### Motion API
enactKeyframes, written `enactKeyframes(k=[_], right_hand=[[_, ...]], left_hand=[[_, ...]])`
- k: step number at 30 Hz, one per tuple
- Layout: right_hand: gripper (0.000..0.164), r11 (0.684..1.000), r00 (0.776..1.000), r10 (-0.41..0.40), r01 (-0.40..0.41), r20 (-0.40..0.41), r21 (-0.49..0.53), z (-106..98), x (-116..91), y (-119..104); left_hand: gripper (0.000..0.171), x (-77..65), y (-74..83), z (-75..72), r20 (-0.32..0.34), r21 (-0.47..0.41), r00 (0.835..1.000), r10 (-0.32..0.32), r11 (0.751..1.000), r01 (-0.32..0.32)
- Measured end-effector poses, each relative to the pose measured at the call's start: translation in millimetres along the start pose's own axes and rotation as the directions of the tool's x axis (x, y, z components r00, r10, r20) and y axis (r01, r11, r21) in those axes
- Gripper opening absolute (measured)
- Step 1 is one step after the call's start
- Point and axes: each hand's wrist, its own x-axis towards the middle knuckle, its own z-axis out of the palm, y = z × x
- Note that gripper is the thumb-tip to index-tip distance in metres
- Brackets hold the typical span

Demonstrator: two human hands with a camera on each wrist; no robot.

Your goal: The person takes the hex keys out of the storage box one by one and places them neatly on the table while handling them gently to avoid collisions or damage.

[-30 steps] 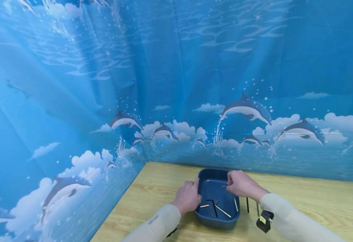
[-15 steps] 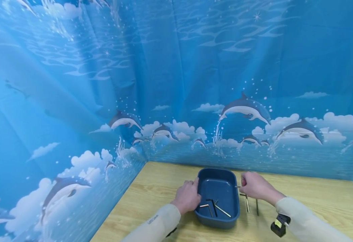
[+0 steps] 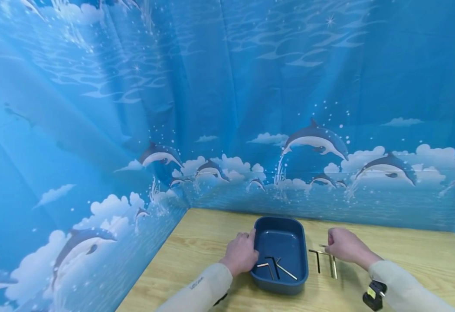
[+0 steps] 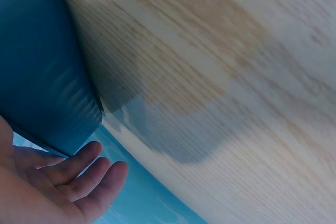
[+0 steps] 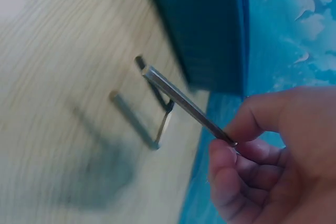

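Observation:
In the head view, my left hand [image 3: 240,253] rests at the left rim of a dark blue tray [image 3: 279,288], its index finger lying along the edge. The left wrist view has that hand [image 4: 68,182] with fairly straight, relaxed fingers by the rim. Right of the tray, my right hand [image 3: 346,245] pinches a hex key [image 5: 186,103] between thumb and fingers, just above the table. Below it on the wood lie a black hex key [image 3: 318,262] and a brass-coloured hex key [image 5: 134,119].
Inside the tray, near its front end, are two brass-coloured hex keys [image 3: 287,271] and a black hex key [image 3: 275,268]. The light wood table [image 3: 200,242] ends at a blue dolphin-print curtain [image 3: 227,108] behind and to the left.
My right hand has moved rightward from over the tray to the table beside it, still pinching the hex key. The left hand and the tray have stayed in place.

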Motion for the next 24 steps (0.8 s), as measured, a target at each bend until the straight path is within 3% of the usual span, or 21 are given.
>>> enactKeyframes(k=[14, 24], right_hand=[[0.023, 0.999, 0.999, 0.048, -0.048, -0.003, 0.003, 12, 0, 37], [0.012, 0.994, 0.993, 0.105, -0.105, 0.048, 0.009, 18, 6, 52]], left_hand=[[0.063, -1.1, 0.2, 0.4, 0.012, -0.002, 1.000, -0.009, 1.000, 0.009], [0.063, -0.5, 0.1, 0.0, 0.017, -0.012, 1.000, -0.011, 1.000, 0.012]])
